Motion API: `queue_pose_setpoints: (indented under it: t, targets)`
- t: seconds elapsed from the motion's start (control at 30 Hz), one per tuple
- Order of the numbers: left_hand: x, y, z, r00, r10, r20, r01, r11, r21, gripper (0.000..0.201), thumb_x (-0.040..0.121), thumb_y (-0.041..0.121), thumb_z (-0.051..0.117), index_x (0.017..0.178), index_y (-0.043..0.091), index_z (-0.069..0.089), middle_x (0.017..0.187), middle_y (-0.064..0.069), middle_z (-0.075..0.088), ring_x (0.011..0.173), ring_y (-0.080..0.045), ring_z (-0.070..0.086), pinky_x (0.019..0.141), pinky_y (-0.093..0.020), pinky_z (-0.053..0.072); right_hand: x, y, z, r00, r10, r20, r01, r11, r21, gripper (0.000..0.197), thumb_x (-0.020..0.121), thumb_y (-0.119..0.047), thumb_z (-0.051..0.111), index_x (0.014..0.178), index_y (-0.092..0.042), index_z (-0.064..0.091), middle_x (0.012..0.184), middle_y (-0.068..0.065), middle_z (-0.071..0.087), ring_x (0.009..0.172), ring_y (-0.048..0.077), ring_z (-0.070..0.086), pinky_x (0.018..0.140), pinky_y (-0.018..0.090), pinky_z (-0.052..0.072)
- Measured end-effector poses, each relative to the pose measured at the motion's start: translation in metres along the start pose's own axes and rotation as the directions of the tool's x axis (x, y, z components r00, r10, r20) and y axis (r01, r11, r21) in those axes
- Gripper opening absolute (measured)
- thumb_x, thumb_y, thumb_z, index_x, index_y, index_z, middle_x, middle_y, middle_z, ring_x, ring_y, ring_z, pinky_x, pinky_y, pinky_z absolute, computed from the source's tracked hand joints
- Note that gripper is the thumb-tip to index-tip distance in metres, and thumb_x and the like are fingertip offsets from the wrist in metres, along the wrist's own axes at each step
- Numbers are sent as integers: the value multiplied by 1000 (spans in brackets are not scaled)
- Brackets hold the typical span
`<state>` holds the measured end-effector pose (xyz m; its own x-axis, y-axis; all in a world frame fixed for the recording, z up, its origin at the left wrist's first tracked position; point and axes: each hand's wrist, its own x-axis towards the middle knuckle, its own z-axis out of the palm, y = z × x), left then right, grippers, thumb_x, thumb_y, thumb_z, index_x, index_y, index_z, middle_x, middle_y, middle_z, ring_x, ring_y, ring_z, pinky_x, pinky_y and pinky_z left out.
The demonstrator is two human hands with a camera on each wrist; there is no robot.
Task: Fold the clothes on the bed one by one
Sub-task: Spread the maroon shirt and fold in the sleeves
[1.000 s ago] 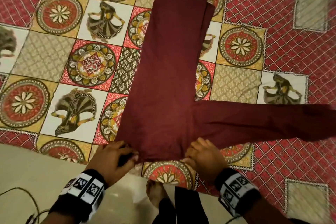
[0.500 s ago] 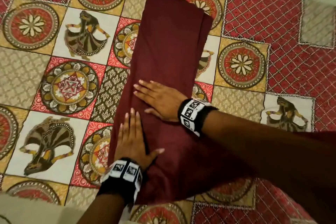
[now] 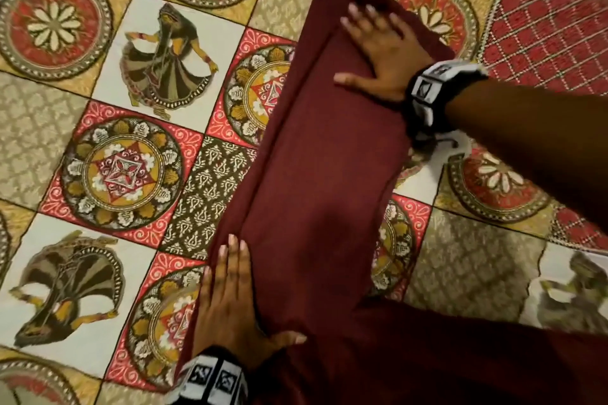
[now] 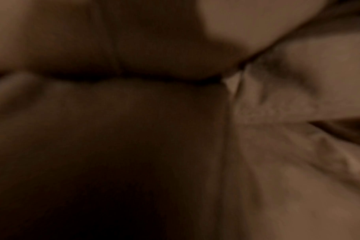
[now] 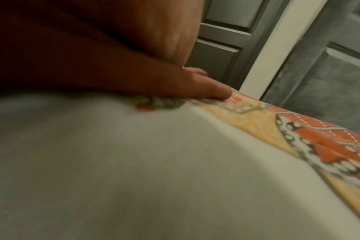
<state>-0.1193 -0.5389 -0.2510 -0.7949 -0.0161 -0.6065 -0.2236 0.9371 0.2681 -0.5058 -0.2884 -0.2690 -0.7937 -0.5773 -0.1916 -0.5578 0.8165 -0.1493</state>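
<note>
One garment point(image 3: 316, 181) is what I have under my hands, a maroon piece folded into a long narrow strip that runs up the middle of the bed from near edge to far end. A second layer shows as a stepped edge along its left side. At the near end the cloth spreads wider and darker toward the lower right.

My left hand point(image 3: 230, 302) lies flat on the near left edge of the strip, fingers straight and together, thumb stretched out to the right across the cloth; it grasps nothing. My right hand point(image 3: 378, 46) lies flat near the far end, fingers spread and straight, thumb pointing left, also grasping nothing. Both wrists carry black-and-white marker bands.

From the left wrist I see only dark, blurred brown folds and cannot make out fingers. From the right wrist I see one fingertip point(image 5: 216, 92) pressed down at the bedspread's edge, the rest in shadow.

Under the garment is the bedspread point(image 3: 131, 174), a patchwork print of red and gold medallions, dancer figures and red lattice. Beyond the bed, grey panelled doors point(image 5: 222, 53) stand with a white frame between them.
</note>
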Motion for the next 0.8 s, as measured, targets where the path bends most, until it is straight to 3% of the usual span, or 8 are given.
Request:
queue_pose_setpoints:
  t: [0.1,0.17,0.3,0.4,0.5,0.63,0.73,0.8]
  targets:
    - [0,1,1,999,-21,37,20,999,26,165,35,110,37,158,6,2,167,-8,-3,154,-21,-2,123,-41,-3,20,12,-11,983,186,8,-186,982,21,100,84,-90,14,162,-29,5,170,-4,3,157,24,3,124,56,5]
    - [-4,2,-2,998,-36,50,35,999,33,165,36,110,38,158,5,3,167,-8,-3,154,-22,0,123,-43,1,19,2,-16,980,194,-36,-194,981,-5,101,86,-88,15,163,-23,6,170,2,5,157,27,4,124,53,6]
    - [-22,14,-19,998,53,-17,-52,998,40,143,55,101,46,158,6,15,167,-9,5,154,-27,6,122,-47,8,-25,-61,-14,970,-200,-136,192,979,-75,94,96,-78,26,162,-12,14,169,11,10,156,31,6,126,51,6]
    - [-39,31,-19,978,195,-74,-194,981,32,111,74,79,57,156,12,26,166,-7,14,154,-26,9,121,-41,9,-69,-119,16,857,-511,-69,511,859,-26,87,98,-72,32,160,-11,22,168,10,17,156,29,10,127,48,9]
    - [-46,48,3,955,298,1,-297,953,50,94,79,69,54,151,13,35,165,-7,18,152,-25,14,118,-37,12,-77,-133,42,786,-618,22,618,785,-30,88,98,-72,33,161,-12,21,168,6,16,156,26,10,126,47,9]
    - [-49,51,38,928,360,92,-369,922,118,104,73,79,56,152,14,38,164,-7,21,147,-27,28,115,-42,20,-39,-92,30,909,-417,20,417,909,-3,91,96,-76,29,162,-14,16,169,5,13,156,25,9,127,46,6]
    - [-47,51,41,940,324,104,-336,932,135,111,71,86,52,153,13,35,164,-6,22,150,-26,23,115,-45,21,-11,-44,11,992,-115,41,114,993,44,90,94,-78,23,163,-21,11,170,2,6,157,24,3,126,50,5]
    - [-48,54,37,942,314,120,-329,933,146,115,70,87,51,154,11,32,165,-7,19,151,-28,22,114,-46,22,-5,-12,-7,992,112,56,-116,991,72,94,92,-80,22,163,-19,9,170,4,3,157,26,0,126,51,5]
